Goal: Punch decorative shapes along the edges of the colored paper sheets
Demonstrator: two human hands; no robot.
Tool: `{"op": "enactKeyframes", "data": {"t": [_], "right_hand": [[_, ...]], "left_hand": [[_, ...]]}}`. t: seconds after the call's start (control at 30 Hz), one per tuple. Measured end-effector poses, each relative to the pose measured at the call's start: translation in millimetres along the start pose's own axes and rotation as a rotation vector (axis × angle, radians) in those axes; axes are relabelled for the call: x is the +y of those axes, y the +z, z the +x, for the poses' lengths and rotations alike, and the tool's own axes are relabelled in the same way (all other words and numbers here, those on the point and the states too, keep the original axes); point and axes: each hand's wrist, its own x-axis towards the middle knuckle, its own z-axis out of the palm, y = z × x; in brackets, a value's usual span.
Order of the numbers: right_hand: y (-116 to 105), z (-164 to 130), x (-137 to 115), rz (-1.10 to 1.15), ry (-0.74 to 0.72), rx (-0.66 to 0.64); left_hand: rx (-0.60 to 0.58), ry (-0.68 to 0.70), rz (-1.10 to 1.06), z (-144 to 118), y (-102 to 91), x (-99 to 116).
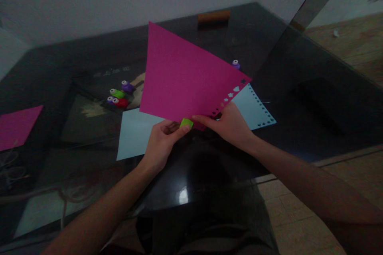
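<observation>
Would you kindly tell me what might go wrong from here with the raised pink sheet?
The pink sheet might tear or crease, as the right hand holds it close to its row of cut-outs. The small green object in the left hand could perhaps slip, lying so near the sheet's lower edge.
</observation>
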Motion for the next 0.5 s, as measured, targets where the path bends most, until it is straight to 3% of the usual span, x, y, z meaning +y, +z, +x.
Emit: {"op": "enactKeyframes", "data": {"t": [0.5], "right_hand": [[1.3,4.2,6.9,0.043,0.035,0.003]], "left_hand": [[-0.008,-0.061,0.079,2.3,-4.8,0.9]]}}
